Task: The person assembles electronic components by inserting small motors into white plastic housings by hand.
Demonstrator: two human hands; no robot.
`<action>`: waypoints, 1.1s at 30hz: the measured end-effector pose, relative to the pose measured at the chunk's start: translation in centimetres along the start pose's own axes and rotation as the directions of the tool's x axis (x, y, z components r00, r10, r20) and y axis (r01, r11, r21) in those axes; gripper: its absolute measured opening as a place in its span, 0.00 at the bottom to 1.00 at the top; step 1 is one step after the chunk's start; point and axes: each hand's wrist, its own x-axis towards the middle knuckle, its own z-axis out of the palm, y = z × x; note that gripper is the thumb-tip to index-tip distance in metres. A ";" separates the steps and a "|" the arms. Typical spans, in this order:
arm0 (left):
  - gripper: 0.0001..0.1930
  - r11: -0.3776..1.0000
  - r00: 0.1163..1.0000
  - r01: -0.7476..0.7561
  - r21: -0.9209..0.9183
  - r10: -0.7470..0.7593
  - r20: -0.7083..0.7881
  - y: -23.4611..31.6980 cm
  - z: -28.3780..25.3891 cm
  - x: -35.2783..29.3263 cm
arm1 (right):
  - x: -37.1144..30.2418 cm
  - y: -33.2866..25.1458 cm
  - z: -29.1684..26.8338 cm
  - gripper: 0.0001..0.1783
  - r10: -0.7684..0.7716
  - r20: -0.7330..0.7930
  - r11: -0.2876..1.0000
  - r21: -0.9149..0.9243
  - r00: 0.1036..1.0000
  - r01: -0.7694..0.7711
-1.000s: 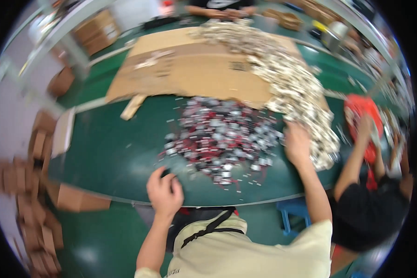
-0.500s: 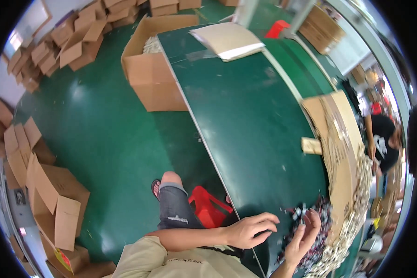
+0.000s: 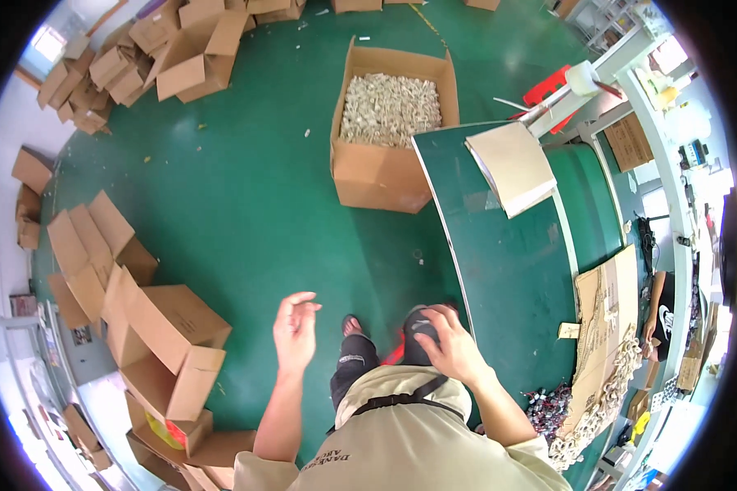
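Note:
My left hand (image 3: 296, 334) is raised over the green floor, left of my legs. Its fingers are loosely bent and apart, and nothing shows in it. My right hand (image 3: 452, 348) rests on my dark trouser leg at the knee, fingers spread, beside the table (image 3: 508, 303). On that green table, near my right forearm, lies a heap of small dark parts (image 3: 549, 409). Next to it, pale looped pieces (image 3: 606, 393) are piled along a flattened cardboard sheet (image 3: 606, 303). A red stool (image 3: 395, 353) is partly hidden behind my legs.
An open carton (image 3: 385, 176) full of pale pieces (image 3: 389, 110) stands at the table's far end. Cardboard sheets (image 3: 512, 168) lie on the table's far corner. Several open cartons (image 3: 172, 335) line the left side. A co-worker's arm (image 3: 653, 315) shows at the right.
My view has turned left, away from the heap of dark parts. Both hands have left the tabletop: the left is now over the floor, the right on my knee.

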 end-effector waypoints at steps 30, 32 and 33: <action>0.33 0.128 0.748 -0.331 0.935 -0.569 0.343 -9.3 15.6 67.8 | 51.6 15.4 12.8 0.27 0.965 0.246 -0.094 0.655 0.093 -0.750; 0.29 0.179 0.686 -0.381 0.907 -0.603 0.407 -11.3 16.5 66.1 | 47.7 18.4 17.6 0.28 0.987 0.162 -0.118 0.650 -0.014 -0.750; 0.29 0.219 0.662 -0.417 0.882 -0.592 0.460 -11.7 16.0 65.4 | 45.7 18.7 20.2 0.29 0.992 0.107 -0.117 0.645 -0.062 -0.755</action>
